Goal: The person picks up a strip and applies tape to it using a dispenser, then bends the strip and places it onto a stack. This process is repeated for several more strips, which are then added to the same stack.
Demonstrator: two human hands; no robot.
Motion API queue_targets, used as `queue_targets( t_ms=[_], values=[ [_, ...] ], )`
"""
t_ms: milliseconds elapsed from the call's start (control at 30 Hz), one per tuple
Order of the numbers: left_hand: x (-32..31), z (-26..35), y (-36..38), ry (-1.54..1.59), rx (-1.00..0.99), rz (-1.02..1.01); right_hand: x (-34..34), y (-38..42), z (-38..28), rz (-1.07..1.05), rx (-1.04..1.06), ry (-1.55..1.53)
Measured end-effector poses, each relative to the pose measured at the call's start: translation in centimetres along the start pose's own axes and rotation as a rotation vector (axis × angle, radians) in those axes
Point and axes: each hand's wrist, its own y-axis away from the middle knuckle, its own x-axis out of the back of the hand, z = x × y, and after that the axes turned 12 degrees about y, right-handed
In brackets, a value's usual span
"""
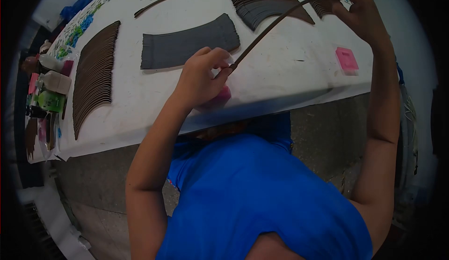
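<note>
A thin dark brown strap (276, 22) is stretched slantwise above the white table, one end in each hand. My left hand (204, 76) pinches its lower end near the table's front edge, above a pink object (220, 98) that it partly hides. Higher up at the right, my right hand (356, 11) is closed on the other end, beside a small brown stack of strips (320, 7). Behind my left hand lies a row of dark grey strips (187, 44), set closely side by side.
At the left is a long row of brown straps (97, 75). A single brown strap (168, 0) lies at the back, near a brown and grey stack (266, 3). A pink block (346, 59) sits at the right. Bottles (55, 82) crowd the left edge.
</note>
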Motion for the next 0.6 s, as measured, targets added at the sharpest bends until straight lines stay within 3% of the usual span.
queue_targets(
  t_ms=[33, 100, 133, 200, 333, 400, 433, 600],
  values=[
    [0.4, 0.0, -0.1, -0.003, -0.002, 0.004, 0.3, -0.4, -0.2, -0.027, -0.039, -0.045],
    [2.3, -0.4, -0.2, 0.716, 0.413, -0.021, 0.7, -1.4, -0.5, -0.078, -0.107, -0.135],
    [3.5, -0.3, -0.2, 0.709, 0.406, -0.01, 0.1, -1.2, 0.7, -0.072, -0.094, -0.135],
    [5.9, 0.1, -0.3, 1.141, 0.488, -0.029, -2.8, 0.3, 4.7, -0.302, -0.248, -0.519],
    [8.1, -0.5, 1.0, 1.327, 0.556, 0.052, -6.7, 2.5, 2.7, -0.372, -0.388, -0.704],
    [8.7, -1.0, 1.8, 1.431, 0.605, 0.082, -8.9, 3.9, 1.4, -0.377, -0.621, -1.271],
    [9.0, -1.2, 2.1, 1.423, 0.599, 0.082, -10.1, 4.6, 0.9, -0.372, -0.612, -1.272],
    [9.9, -2.0, 4.0, 1.515, 0.584, 0.177, -13.2, 6.1, -3.5, -0.282, -0.682, -1.966]
  ],
)
